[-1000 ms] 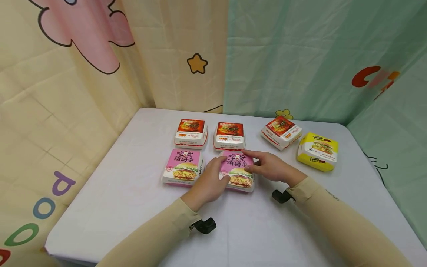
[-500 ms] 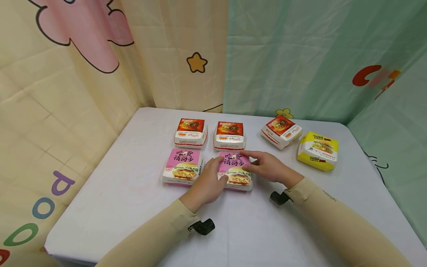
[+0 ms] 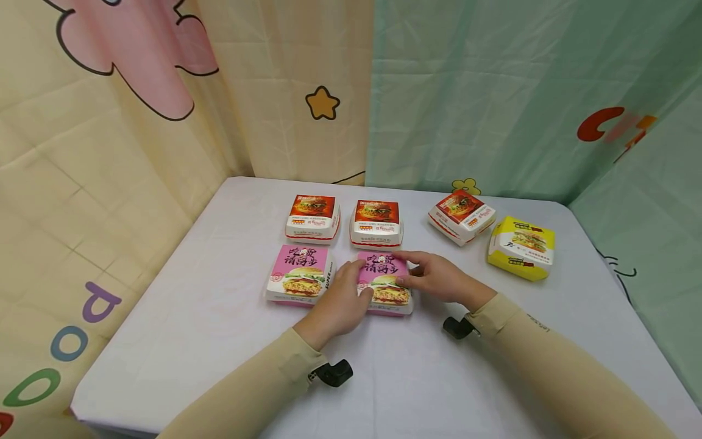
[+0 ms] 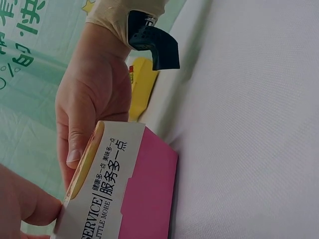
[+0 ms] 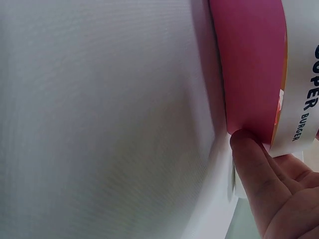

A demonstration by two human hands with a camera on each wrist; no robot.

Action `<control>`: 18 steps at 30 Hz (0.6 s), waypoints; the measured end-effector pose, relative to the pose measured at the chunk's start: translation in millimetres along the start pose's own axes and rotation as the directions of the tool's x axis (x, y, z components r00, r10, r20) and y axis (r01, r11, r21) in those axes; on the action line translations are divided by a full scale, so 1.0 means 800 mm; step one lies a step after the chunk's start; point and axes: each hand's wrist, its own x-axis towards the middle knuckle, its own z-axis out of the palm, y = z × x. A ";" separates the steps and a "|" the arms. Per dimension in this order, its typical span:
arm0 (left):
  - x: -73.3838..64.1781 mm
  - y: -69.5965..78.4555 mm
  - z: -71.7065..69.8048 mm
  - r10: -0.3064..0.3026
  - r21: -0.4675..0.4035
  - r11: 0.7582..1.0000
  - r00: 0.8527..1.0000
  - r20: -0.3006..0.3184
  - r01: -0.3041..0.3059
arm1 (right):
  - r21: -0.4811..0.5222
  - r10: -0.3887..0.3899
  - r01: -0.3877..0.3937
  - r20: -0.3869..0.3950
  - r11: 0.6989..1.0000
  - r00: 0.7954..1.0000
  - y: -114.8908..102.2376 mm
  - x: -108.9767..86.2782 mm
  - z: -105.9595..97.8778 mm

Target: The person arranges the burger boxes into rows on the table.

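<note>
A pink and white burger box [image 3: 384, 283] sits on the white table in the middle of the head view, between both hands. My left hand [image 3: 339, 302] grips its left side, thumb at the near edge and fingers at the far end. From the right, my right hand [image 3: 441, 277] holds the far right corner, its thumb at the top's edge. The right wrist view shows the right fingers against the pink side of the same box [image 5: 254, 64]. Left of it lies a matching pink box [image 3: 300, 274], partly behind the left hand.
Behind the pink boxes stand two red and white burger boxes [image 3: 312, 219]. A third red and white box [image 3: 462, 216] lies angled at the back right, beside a yellow burger box [image 3: 522, 247]. Printed curtains [image 3: 307, 55] border the white table [image 3: 181, 341].
The held pink box has shifted slightly to the left and a little nearer, with both hands moving along with it. The other boxes stay where they were.
</note>
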 end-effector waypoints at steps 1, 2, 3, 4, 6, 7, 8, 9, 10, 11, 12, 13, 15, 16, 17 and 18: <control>0.000 0.000 0.000 -0.001 0.000 1.000 1.000 0.001 0.001 | -0.002 0.000 0.000 -0.003 1.000 1.000 0.000 0.000 0.000; 0.000 0.000 0.000 -0.002 0.000 1.000 1.000 0.001 0.002 | -0.002 -0.001 0.000 -0.005 1.000 1.000 0.000 0.000 0.001; 0.000 0.000 0.000 -0.003 0.000 1.000 1.000 0.002 0.003 | -0.003 0.003 -0.003 -0.007 1.000 1.000 -0.001 0.001 0.001; 0.000 0.001 0.000 -0.005 0.001 1.000 1.000 0.002 0.005 | 0.000 0.006 -0.006 -0.009 1.000 1.000 -0.001 0.001 0.001; 0.000 0.001 0.000 -0.008 0.001 1.000 1.000 0.002 0.008 | 0.003 0.014 -0.014 -0.013 1.000 1.000 -0.001 0.001 0.002; 0.001 0.001 0.001 -0.010 0.001 1.000 1.000 0.003 0.010 | 0.006 0.017 -0.017 -0.014 1.000 1.000 -0.002 0.002 0.003; 0.001 0.001 0.001 -0.013 0.000 1.000 1.000 0.003 0.013 | 0.008 0.023 -0.023 -0.016 1.000 1.000 -0.002 0.002 0.003; 0.001 0.001 0.001 -0.016 0.001 1.000 1.000 0.004 0.016 | 0.007 0.029 -0.029 -0.018 1.000 0.999 -0.002 0.002 0.004; 0.001 0.001 0.001 -0.017 0.004 1.000 1.000 0.003 0.017 | 0.007 0.034 -0.034 -0.019 0.999 0.999 -0.003 0.002 0.004; 0.001 0.001 0.001 -0.020 0.006 1.000 1.000 0.002 0.020 | 0.004 0.039 -0.039 -0.020 0.999 0.999 -0.003 0.002 0.004; 0.002 0.002 0.001 -0.023 0.008 1.000 1.000 0.001 0.023 | 0.002 0.044 -0.044 -0.020 0.999 0.999 -0.003 0.002 0.004; 0.002 0.002 0.001 -0.026 0.012 1.000 1.000 0.000 0.026 | 0.001 0.046 -0.046 -0.020 0.999 0.999 -0.004 0.002 0.005; 0.003 0.002 0.001 -0.030 0.017 0.999 1.000 -0.002 0.030 | -0.002 0.057 -0.057 -0.020 0.998 0.998 -0.004 0.002 0.005; 0.003 0.002 0.001 -0.032 0.017 0.999 0.999 -0.001 0.032 | -0.004 0.060 -0.060 -0.020 0.998 0.998 -0.004 0.002 0.005; 0.004 0.002 0.001 -0.036 0.015 0.999 0.999 0.000 0.036 | -0.005 0.063 -0.063 -0.021 0.998 0.998 -0.005 0.002 0.006; 0.004 0.002 0.001 -0.039 0.015 0.999 0.999 0.001 0.039 | -0.004 0.063 -0.063 -0.023 0.998 0.998 -0.005 0.003 0.006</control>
